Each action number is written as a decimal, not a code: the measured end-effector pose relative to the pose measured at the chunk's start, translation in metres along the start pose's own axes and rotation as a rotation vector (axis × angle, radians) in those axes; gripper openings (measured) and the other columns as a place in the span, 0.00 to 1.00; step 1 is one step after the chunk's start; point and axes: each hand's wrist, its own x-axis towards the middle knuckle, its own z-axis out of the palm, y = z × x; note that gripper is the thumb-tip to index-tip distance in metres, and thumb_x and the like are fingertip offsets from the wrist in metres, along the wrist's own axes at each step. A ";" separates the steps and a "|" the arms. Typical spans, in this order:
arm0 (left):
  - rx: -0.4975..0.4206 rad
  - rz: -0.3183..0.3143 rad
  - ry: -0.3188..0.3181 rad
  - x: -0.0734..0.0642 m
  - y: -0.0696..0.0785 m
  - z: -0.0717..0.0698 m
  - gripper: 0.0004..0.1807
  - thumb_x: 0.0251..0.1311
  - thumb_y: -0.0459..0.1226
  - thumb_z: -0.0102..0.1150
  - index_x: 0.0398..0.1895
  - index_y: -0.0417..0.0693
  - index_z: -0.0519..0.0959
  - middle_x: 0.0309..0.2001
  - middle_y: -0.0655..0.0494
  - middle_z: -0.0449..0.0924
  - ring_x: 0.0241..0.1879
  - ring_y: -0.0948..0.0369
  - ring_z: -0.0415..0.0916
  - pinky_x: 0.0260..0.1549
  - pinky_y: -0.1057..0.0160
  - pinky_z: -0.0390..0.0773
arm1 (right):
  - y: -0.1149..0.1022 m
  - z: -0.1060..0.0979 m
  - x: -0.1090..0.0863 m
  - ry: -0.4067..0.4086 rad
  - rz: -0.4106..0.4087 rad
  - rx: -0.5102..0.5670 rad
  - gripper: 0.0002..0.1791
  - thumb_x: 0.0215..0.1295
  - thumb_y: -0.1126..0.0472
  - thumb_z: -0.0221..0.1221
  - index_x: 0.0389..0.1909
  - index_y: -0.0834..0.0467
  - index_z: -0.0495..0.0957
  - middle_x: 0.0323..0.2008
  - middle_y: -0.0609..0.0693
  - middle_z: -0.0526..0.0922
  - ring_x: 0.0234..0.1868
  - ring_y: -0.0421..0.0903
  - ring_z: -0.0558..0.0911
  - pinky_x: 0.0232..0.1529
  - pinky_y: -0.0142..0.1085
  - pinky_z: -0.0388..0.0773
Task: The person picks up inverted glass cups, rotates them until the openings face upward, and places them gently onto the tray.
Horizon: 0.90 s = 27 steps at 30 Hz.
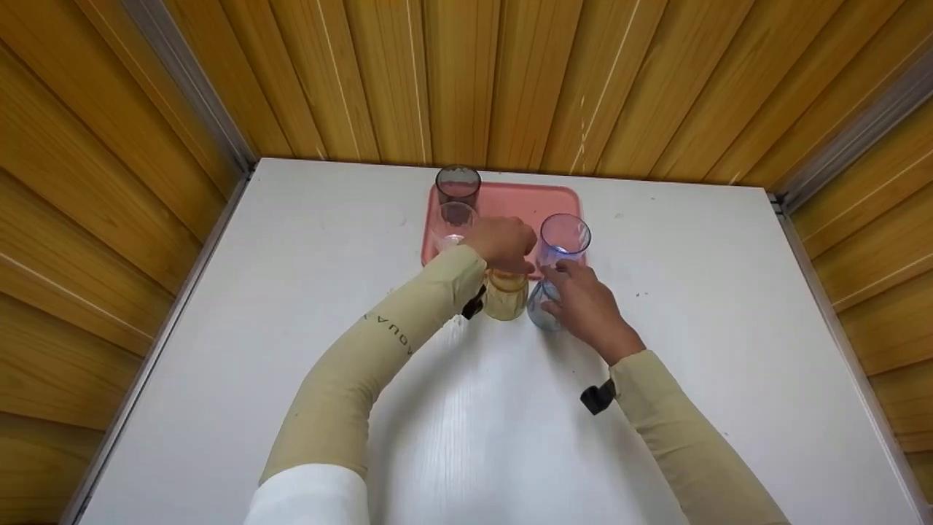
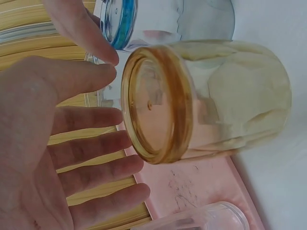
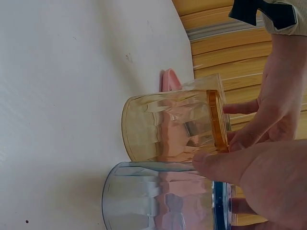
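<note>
A yellow glass point(image 1: 506, 295) stands upside down on the table by the tray's front edge, its amber base up. My left hand point(image 1: 503, 244) is just above and behind it; in the left wrist view the fingers point(image 2: 96, 148) are spread and nearly straight by the base, around nothing. Right beside it a light blue glass point(image 3: 158, 201) is also upside down. My right hand point(image 1: 587, 302) holds this blue glass near its base, the thumb point(image 3: 225, 165) on the side toward the yellow glass. Part of its grip is hidden.
Behind the two glasses lies a pink tray point(image 1: 510, 197). It carries a dark grey glass point(image 1: 458, 184), a clear glass point(image 1: 448, 222) partly behind my left wrist, and a bluish-purple glass point(image 1: 565, 237) at the right. Wood-panelled walls point(image 1: 466, 80) border the white table point(image 1: 328, 233).
</note>
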 end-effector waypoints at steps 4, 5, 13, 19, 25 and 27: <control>0.013 0.004 -0.011 0.001 0.000 0.004 0.21 0.56 0.56 0.63 0.46 0.55 0.82 0.41 0.59 0.83 0.38 0.59 0.79 0.44 0.57 0.81 | 0.000 0.000 0.001 -0.018 0.007 0.009 0.35 0.61 0.58 0.65 0.70 0.50 0.65 0.69 0.59 0.62 0.67 0.61 0.66 0.62 0.58 0.70; 0.016 0.006 -0.007 0.001 0.001 0.005 0.21 0.56 0.57 0.63 0.46 0.55 0.83 0.40 0.59 0.84 0.38 0.59 0.78 0.44 0.57 0.81 | 0.000 0.000 0.001 -0.018 0.007 0.006 0.35 0.61 0.58 0.65 0.69 0.51 0.65 0.69 0.59 0.62 0.67 0.61 0.67 0.62 0.58 0.70; 0.052 0.037 0.008 -0.003 0.002 0.008 0.21 0.57 0.59 0.61 0.45 0.58 0.84 0.38 0.61 0.85 0.40 0.61 0.77 0.51 0.53 0.73 | 0.000 0.000 0.001 -0.017 0.008 0.019 0.34 0.61 0.60 0.65 0.69 0.52 0.66 0.69 0.59 0.62 0.67 0.61 0.66 0.62 0.59 0.69; 0.007 0.048 0.013 -0.006 0.002 0.009 0.18 0.57 0.55 0.63 0.43 0.56 0.85 0.35 0.60 0.84 0.36 0.61 0.77 0.48 0.55 0.75 | 0.000 0.001 -0.001 0.015 -0.003 0.031 0.34 0.60 0.60 0.66 0.67 0.52 0.67 0.68 0.60 0.65 0.66 0.61 0.68 0.60 0.59 0.71; -0.037 0.030 -0.005 -0.006 0.002 0.010 0.18 0.56 0.56 0.63 0.41 0.55 0.85 0.33 0.60 0.83 0.33 0.61 0.78 0.38 0.62 0.81 | 0.001 0.000 -0.004 0.040 -0.015 0.005 0.34 0.59 0.61 0.66 0.67 0.53 0.68 0.66 0.60 0.66 0.63 0.61 0.69 0.58 0.58 0.73; -0.041 0.022 -0.012 -0.006 0.002 0.011 0.18 0.56 0.56 0.63 0.41 0.55 0.84 0.33 0.60 0.83 0.33 0.61 0.78 0.36 0.62 0.81 | 0.000 -0.001 -0.005 0.042 -0.011 0.005 0.34 0.59 0.60 0.66 0.67 0.52 0.68 0.66 0.59 0.66 0.63 0.61 0.69 0.58 0.58 0.73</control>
